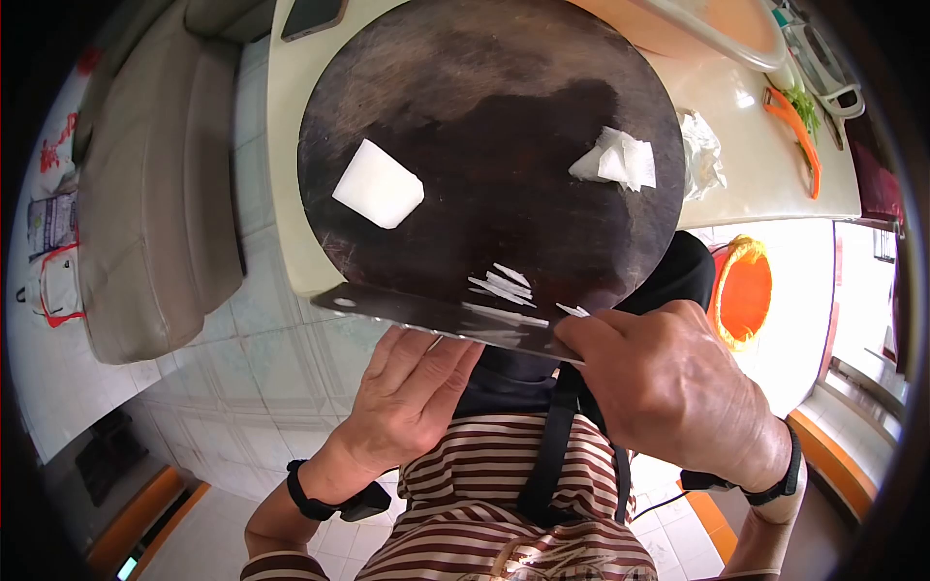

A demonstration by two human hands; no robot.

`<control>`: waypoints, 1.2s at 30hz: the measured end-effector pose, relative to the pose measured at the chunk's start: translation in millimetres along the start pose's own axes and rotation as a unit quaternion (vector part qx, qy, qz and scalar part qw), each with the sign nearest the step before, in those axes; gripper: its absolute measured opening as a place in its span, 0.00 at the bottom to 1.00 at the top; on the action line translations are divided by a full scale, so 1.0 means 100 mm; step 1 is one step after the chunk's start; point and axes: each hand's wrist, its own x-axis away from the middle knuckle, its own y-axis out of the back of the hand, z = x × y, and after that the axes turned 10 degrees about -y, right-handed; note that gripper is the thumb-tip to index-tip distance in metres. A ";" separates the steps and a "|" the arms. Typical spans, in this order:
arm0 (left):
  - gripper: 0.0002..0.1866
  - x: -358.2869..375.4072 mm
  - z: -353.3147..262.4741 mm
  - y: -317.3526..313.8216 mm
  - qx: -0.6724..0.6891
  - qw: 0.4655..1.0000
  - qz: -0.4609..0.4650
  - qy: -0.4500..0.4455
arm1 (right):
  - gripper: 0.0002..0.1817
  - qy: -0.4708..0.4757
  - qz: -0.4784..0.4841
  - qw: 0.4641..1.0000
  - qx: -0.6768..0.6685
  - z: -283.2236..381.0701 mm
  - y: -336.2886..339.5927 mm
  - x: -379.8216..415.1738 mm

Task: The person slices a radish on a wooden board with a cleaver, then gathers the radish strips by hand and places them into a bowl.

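My right hand (673,387) is closed around the handle end of a cleaver (436,318), whose wide dark blade lies across the near edge of a round dark chopping board (465,58). Below the blade, my left hand (412,392) has its fingers stretched out towards the blade; their tips are hidden at its edge. Thin white strips (506,286) lie on the board just beyond the blade, and some white bits are on the blade. A white block (380,186) with cut sides rests at the left of the board. Several thin white slices (620,160) are piled at the right.
Crumpled clear plastic (702,155) is beside the board on the pale table (746,184). An orange peeler (796,136) and green leaves (802,108) lie farther right. A large basin (697,29) stands behind. An orange-lined bin (744,290) is on the floor; a sofa (155,174) is left.
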 end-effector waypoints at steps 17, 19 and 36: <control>0.19 -0.30 -0.11 0.05 0.212 0.938 -0.188 0.200 | 0.05 -0.076 -0.182 0.956 -0.216 -0.02 -0.18 0.17; 0.16 -0.36 -0.11 0.02 0.401 0.838 -0.251 0.272 | 0.09 -0.144 -0.107 0.906 -0.385 -0.04 -0.18 0.17; 0.19 -0.64 -0.07 -0.03 0.702 0.604 -0.200 0.320 | 0.14 -0.160 -0.029 0.743 -0.650 -0.17 -0.31 0.18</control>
